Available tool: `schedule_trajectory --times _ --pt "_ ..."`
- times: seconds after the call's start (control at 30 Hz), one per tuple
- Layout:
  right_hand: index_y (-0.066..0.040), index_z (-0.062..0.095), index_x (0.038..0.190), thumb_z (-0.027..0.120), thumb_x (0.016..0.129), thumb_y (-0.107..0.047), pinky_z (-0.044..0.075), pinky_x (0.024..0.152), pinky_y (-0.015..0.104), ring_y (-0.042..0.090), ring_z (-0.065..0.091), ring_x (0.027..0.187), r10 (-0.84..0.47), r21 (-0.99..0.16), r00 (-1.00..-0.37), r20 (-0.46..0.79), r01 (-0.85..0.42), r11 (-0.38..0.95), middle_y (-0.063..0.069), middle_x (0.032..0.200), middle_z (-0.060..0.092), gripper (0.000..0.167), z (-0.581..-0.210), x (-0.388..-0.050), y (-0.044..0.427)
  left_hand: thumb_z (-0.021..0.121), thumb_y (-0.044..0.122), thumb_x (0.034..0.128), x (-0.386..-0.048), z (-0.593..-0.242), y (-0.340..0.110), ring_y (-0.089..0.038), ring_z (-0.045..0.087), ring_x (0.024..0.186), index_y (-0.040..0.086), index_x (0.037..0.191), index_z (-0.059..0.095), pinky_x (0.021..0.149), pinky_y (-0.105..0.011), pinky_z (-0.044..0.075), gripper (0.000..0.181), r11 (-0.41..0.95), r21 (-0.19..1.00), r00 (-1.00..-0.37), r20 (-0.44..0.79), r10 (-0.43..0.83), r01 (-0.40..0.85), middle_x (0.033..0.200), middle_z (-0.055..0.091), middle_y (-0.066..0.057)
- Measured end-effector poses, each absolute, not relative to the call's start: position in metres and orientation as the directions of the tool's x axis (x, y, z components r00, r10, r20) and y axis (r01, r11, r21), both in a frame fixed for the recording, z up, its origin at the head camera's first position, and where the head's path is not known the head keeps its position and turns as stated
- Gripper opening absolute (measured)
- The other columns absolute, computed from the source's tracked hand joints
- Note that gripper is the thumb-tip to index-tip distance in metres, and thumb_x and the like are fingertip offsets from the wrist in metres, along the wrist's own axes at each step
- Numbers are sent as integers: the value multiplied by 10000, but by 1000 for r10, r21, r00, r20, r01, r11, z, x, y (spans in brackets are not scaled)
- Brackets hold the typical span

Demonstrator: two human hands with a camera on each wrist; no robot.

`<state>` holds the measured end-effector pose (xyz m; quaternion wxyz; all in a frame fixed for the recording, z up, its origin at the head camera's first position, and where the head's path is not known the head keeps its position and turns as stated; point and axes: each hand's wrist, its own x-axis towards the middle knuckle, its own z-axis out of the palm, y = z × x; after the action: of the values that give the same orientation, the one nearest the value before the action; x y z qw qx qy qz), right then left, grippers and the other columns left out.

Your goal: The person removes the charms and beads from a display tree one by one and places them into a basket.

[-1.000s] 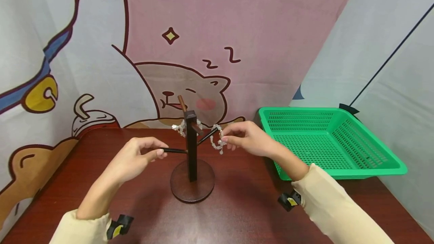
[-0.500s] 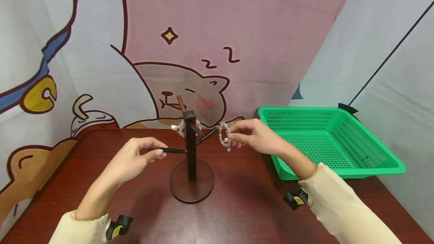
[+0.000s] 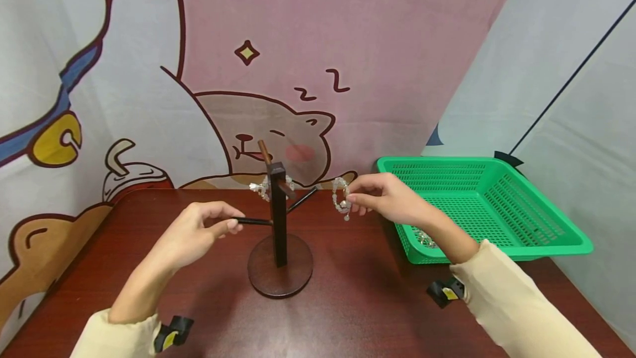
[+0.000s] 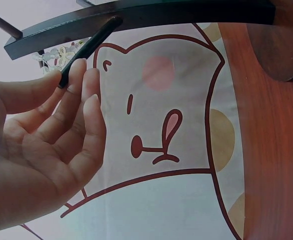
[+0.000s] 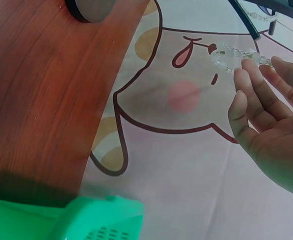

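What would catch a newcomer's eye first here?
Probably the bright green basket at the right of the table, then the sleeping cartoon animal on the backdrop behind. Centrally, the right fingers hold a beaded bracelet beside the dark stand, whose black peg the left fingers pinch.

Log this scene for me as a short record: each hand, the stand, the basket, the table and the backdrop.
Left hand: pinches the end of a black peg
Right hand: holds a beaded bracelet, apart from the stand
Stand: dark, upright, round base
On stand: second bracelet near the top; exact peg unclear
Basket: green, right of the stand; small shiny items inside, partly hidden
Table: reddish brown
Backdrop: cloth with cartoon animals
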<state>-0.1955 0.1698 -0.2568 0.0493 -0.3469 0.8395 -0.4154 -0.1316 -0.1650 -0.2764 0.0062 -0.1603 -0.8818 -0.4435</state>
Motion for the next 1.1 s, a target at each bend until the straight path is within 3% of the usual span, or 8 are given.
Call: schedule_trajectory --times 0.83,1.1 --pt "7 632 980 572 894 -57 488 651 297 229 593 702 -535 -737 -827 171 -468 488 94 795 636 123 -249 -188 228 561 26 885 -132 -276 -165 -163 589 764 26 962 656 681 -317 479 122 550 782 -946 153 285 292 784 646 -17" --pt "-19 630 988 565 907 -103 481 628 289 195 595 694 -505 -695 -846 173 -468 546 39 765 638 134 -247 -183 253 558 19 884 -132 -276 -165 -163 595 769 22 964 654 679 -296 478 124 549 781 -944 156 290 298 787 649 -18"
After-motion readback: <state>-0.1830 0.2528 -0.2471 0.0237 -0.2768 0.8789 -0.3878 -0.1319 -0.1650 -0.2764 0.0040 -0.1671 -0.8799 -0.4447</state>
